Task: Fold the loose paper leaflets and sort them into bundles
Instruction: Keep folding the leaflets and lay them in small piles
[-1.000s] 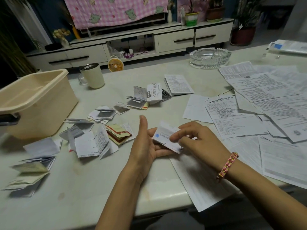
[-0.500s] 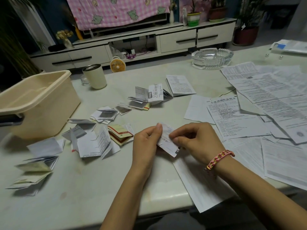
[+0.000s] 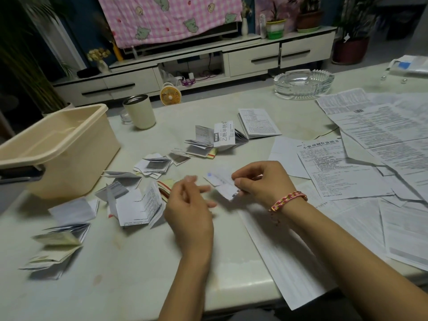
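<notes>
Paper is up off the worktop: my right hand holds the small folded leaflet just over the middle of it. That grip is pinching the leaflet's 3 o'clock edge, fingers curled onto it, which I take to be what keeps the creases from springing open. My left hand hangs at the leaflet's 9 o'clock, just beside it. Its grip is spread and loose, holding nothing, though it is blurred and I cannot tell whether a fingertip brushes the paper. I judge this fold finished, so what remains is setting the leaflet on its matching pile. Folded bundles lie scattered from 8 to 12 o'clock of my hands, within reach of the free hand. Flat unfolded sheets wait from 1 to 5 o'clock, on the side of the hand that would draw the next one. A beige tub stands at 9 o'clock, beyond the bundles
</notes>
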Tool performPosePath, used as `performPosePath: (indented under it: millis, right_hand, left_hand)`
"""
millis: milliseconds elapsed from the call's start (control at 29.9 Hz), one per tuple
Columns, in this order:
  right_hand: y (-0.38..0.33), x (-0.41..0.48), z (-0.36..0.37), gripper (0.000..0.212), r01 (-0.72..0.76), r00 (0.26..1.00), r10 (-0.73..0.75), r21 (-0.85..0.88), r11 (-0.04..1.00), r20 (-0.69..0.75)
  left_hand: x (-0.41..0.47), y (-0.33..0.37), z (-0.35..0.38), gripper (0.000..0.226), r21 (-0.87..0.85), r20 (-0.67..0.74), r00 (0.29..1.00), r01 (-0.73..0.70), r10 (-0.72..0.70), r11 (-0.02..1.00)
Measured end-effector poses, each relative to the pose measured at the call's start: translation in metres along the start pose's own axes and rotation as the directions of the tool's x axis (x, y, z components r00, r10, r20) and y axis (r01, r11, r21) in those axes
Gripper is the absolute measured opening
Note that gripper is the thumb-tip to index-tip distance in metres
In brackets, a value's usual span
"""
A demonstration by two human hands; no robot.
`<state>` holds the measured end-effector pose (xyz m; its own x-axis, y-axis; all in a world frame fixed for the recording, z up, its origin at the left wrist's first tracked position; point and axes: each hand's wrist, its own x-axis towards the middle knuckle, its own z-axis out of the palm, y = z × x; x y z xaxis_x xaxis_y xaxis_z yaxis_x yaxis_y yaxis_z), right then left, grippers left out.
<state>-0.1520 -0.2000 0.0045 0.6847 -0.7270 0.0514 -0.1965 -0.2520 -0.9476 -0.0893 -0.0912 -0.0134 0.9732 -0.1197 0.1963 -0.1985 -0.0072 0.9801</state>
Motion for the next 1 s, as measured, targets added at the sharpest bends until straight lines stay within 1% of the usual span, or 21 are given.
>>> performPosePath:
  millis: [67,100,167,234,301,368,402,469,536,636,736,803,870,904,937,1004]
  right_hand:
    - [0.002,0.007,0.008,0.016,-0.016,1.0,0.014,-0.076,0.997,-0.028]
    - [0.003,0.01,0.013,0.016,-0.022,1.0,0.02,-0.135,0.991,-0.017]
    - [0.005,0.015,0.022,0.023,0.001,0.999,0.01,-0.269,0.963,0.039]
    - [0.005,0.016,0.03,0.027,0.053,0.995,-0.016,-0.376,0.925,0.101]
    - [0.007,0.017,0.038,0.029,0.113,0.986,-0.042,-0.454,0.884,0.162]
    - [0.009,0.016,0.043,0.028,0.163,0.975,-0.056,-0.522,0.837,0.215]
    - [0.01,0.015,0.042,0.028,0.182,0.971,-0.064,-0.532,0.827,0.232]
    - [0.008,0.012,0.035,0.027,0.194,0.971,-0.1,-0.466,0.863,0.218]
    - [0.003,0.008,0.022,0.026,0.166,0.981,-0.116,-0.359,0.918,0.155]
    - [-0.002,0.001,-0.005,0.023,0.132,0.99,-0.113,-0.291,0.948,0.081]
    - [-0.002,-0.009,-0.033,0.02,0.121,0.992,-0.104,-0.311,0.943,0.07]
    - [0.001,-0.019,-0.054,0.022,0.119,0.993,-0.1,-0.377,0.919,0.068]
    - [0.002,-0.031,-0.07,0.029,0.155,0.986,-0.109,-0.45,0.88,0.126]
    - [0.001,-0.039,-0.076,0.039,0.177,0.977,-0.092,-0.489,0.854,0.192]
    - [0.002,-0.048,-0.082,0.054,0.197,0.959,-0.05,-0.527,0.827,0.28]
    - [0.005,-0.066,-0.088,0.092,0.243,0.893,0.066,-0.599,0.763,0.445]
  left_hand:
    - [0.002,-0.001,-0.001,0.021,0.004,-0.096,0.994,-0.058,0.058,0.998]
    - [0.002,-0.001,-0.001,0.025,0.008,-0.101,0.992,-0.079,0.08,0.997]
    - [0.002,-0.003,0.001,0.031,0.019,-0.055,0.994,-0.093,0.094,0.995]
    - [0.002,-0.006,0.003,0.034,0.046,-0.003,0.995,-0.098,0.099,0.994]
    - [0.002,-0.009,0.004,0.033,0.071,0.031,0.992,-0.121,0.119,0.99]
    - [0.002,-0.013,0.003,0.029,0.127,0.059,0.983,-0.179,0.173,0.976]
    - [0.001,-0.014,0.003,0.027,0.155,0.079,0.977,-0.208,0.198,0.966]
    - [-0.001,-0.014,0.002,0.025,0.188,0.151,0.957,-0.273,0.247,0.943]
    - [-0.002,-0.015,0.002,0.023,0.201,0.252,0.925,-0.338,0.285,0.919]
    - [-0.003,-0.018,0.003,0.024,0.205,0.365,0.888,-0.369,0.279,0.907]
    - [-0.007,-0.02,0.005,0.022,0.214,0.452,0.846,-0.41,0.281,0.887]
    - [-0.014,-0.019,0.008,0.021,0.208,0.531,0.794,-0.459,0.294,0.864]
    - [-0.019,-0.019,0.011,0.023,0.201,0.6,0.737,-0.515,0.311,0.833]
    - [-0.021,-0.019,0.013,0.024,0.196,0.632,0.71,-0.535,0.311,0.822]
    - [-0.025,-0.019,0.016,0.026,0.189,0.661,0.685,-0.547,0.306,0.816]
    - [-0.029,-0.017,0.018,0.028,0.181,0.696,0.656,-0.554,0.292,0.813]
